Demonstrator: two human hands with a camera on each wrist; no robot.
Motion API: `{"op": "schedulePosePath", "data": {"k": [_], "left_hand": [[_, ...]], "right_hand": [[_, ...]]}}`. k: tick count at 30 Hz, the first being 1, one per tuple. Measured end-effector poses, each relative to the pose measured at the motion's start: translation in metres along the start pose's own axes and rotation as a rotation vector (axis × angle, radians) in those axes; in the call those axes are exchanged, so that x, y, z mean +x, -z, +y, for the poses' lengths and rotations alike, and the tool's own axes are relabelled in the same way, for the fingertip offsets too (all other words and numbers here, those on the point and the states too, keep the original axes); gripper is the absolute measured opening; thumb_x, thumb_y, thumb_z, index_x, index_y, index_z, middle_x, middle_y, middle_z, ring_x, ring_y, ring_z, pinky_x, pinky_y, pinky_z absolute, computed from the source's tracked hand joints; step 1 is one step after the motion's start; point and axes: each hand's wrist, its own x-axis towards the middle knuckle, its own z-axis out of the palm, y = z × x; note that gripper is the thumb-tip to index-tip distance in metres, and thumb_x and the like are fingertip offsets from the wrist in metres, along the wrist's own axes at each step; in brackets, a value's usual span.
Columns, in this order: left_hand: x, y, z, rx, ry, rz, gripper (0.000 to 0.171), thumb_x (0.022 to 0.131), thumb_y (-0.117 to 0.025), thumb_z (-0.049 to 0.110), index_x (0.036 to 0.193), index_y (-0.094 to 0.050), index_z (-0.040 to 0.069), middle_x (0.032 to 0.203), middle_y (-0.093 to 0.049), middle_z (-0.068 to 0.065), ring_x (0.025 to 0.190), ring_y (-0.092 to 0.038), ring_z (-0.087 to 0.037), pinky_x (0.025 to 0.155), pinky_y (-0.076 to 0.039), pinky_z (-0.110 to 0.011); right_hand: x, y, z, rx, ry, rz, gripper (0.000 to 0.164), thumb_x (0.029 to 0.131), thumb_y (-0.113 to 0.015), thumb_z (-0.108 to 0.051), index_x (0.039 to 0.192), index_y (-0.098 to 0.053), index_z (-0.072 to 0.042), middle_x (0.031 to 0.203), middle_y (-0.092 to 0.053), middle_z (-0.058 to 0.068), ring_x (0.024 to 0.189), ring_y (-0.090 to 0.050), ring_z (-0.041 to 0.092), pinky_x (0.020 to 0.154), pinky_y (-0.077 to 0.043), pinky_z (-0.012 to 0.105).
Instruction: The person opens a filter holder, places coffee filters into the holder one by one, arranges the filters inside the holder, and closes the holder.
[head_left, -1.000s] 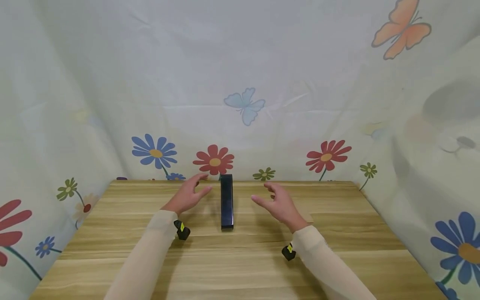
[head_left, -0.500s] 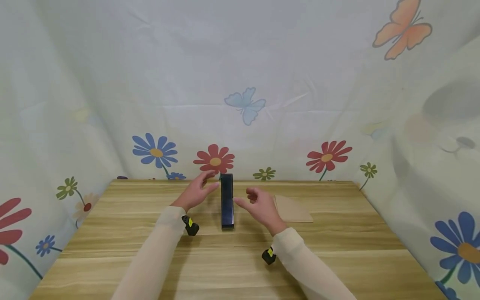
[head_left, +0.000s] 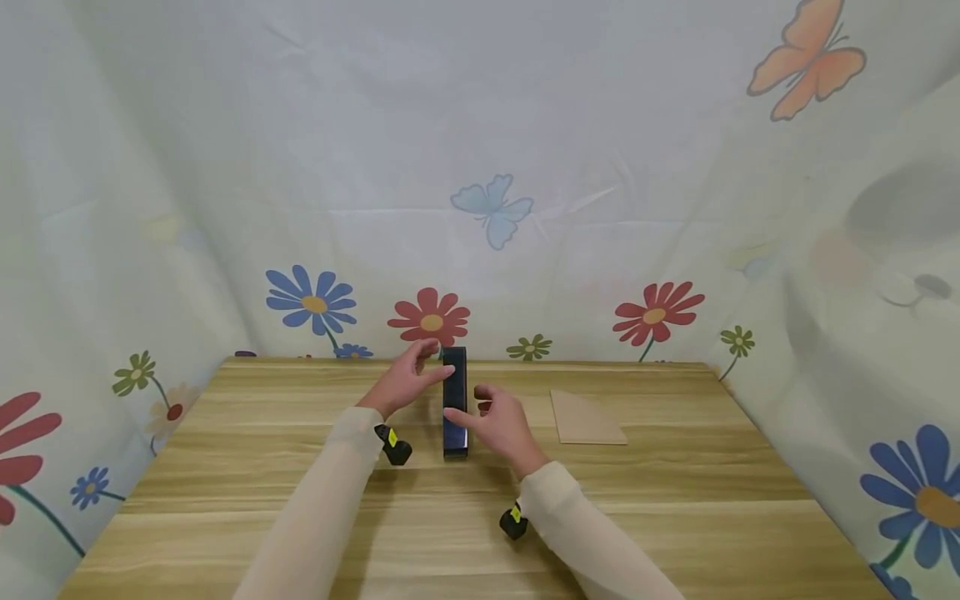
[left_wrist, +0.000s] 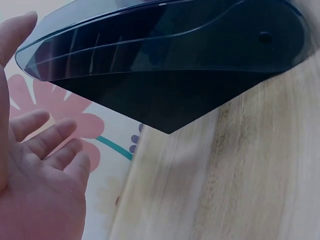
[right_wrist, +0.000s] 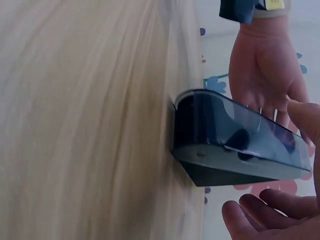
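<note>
A narrow dark holder [head_left: 454, 393] with a smoky see-through cover stands on the table. In the left wrist view the holder's black body [left_wrist: 165, 100] tapers to a point below the cover. My left hand [head_left: 403, 387] is at its left side, thumb reaching over the top and the other fingers relaxed. On the right, nearer to me, my right hand [head_left: 506, 427] has its thumb across the holder's top and its fingers beside it. In the right wrist view the right-hand fingers [right_wrist: 265, 210] stand apart from the holder's side. Whether either thumb touches the cover, I cannot tell.
A flat stack of brown fan-shaped paper, like coffee filters [head_left: 588, 419], lies to the right on the wooden table [head_left: 675, 483]. A flowered cloth [head_left: 360, 208] hangs behind the table and at both sides. Each wrist carries a small black camera [head_left: 514, 522].
Both hands have closed in on the holder, the left moving right and the right moving left. Their thumbs now overlap it. The brown paper has come into full view; the holder stays put.
</note>
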Motion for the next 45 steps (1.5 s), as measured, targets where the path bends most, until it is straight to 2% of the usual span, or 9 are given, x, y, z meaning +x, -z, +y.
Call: {"op": "schedulePosePath", "data": {"k": [9,13,18,23,27,33,45], "left_hand": [[0.002,-0.002,-0.001,-0.037,0.031,-0.028,0.091,0.089,-0.075,0.056,0.159,-0.033,0.016,0.161,-0.042,-0.008,0.151,-0.037,-0.030,0.123,-0.029,-0.050],[0.004,-0.003,-0.001,-0.025,0.055,-0.037,0.092,0.086,-0.078,0.056,0.158,-0.036,0.017,0.160,-0.044,-0.009,0.149,-0.040,-0.032,0.121,-0.032,-0.051],[0.005,-0.006,-0.001,-0.043,0.041,-0.050,0.082,0.088,-0.079,0.049,0.153,-0.043,0.014,0.152,-0.052,-0.012,0.143,-0.048,-0.034,0.118,-0.038,-0.050],[0.005,-0.008,-0.001,-0.051,0.014,-0.040,0.069,0.089,-0.079,0.045,0.145,-0.053,0.014,0.142,-0.061,-0.009,0.134,-0.056,-0.030,0.115,-0.042,-0.049],[0.004,-0.010,-0.001,-0.060,0.017,-0.037,0.062,0.089,-0.079,0.044,0.139,-0.057,0.014,0.135,-0.065,-0.009,0.127,-0.060,-0.028,0.112,-0.046,-0.048],[0.002,-0.012,-0.001,-0.071,0.033,-0.032,0.066,0.090,-0.079,0.043,0.143,-0.055,0.011,0.135,-0.065,-0.010,0.126,-0.061,-0.028,0.111,-0.047,-0.048],[0.005,-0.015,-0.006,-0.084,0.040,-0.037,0.066,0.088,-0.079,0.047,0.140,-0.058,0.012,0.135,-0.065,-0.010,0.125,-0.060,-0.028,0.111,-0.046,-0.049]], "right_hand": [[0.000,-0.016,0.000,0.005,-0.034,0.024,0.081,0.084,-0.084,-0.046,0.140,-0.054,0.005,0.139,-0.061,0.023,0.121,-0.064,0.038,0.099,-0.054,0.051],[0.000,-0.023,-0.001,0.004,-0.043,0.040,0.079,0.084,-0.083,-0.047,0.138,-0.055,0.004,0.135,-0.063,0.023,0.112,-0.067,0.033,0.095,-0.056,0.048],[-0.002,-0.029,-0.003,0.035,-0.052,0.050,0.070,0.086,-0.083,-0.043,0.135,-0.057,0.000,0.129,-0.066,0.019,0.101,-0.069,0.024,0.089,-0.059,0.044],[-0.002,-0.031,-0.003,0.040,-0.068,0.062,0.069,0.086,-0.083,-0.042,0.135,-0.057,0.000,0.128,-0.067,0.018,0.102,-0.069,0.025,0.092,-0.058,0.045],[-0.001,-0.033,-0.003,0.027,-0.072,0.070,0.069,0.086,-0.083,-0.043,0.134,-0.058,0.000,0.126,-0.068,0.018,0.102,-0.069,0.025,0.092,-0.058,0.044],[0.001,-0.036,0.000,-0.006,-0.059,0.078,0.066,0.086,-0.083,-0.040,0.131,-0.059,0.001,0.117,-0.070,0.017,0.097,-0.069,0.024,0.088,-0.059,0.043],[0.000,-0.036,0.000,-0.018,-0.063,0.089,0.064,0.085,-0.084,-0.042,0.127,-0.062,0.000,0.113,-0.071,0.015,0.092,-0.068,0.021,0.085,-0.059,0.041]]}}
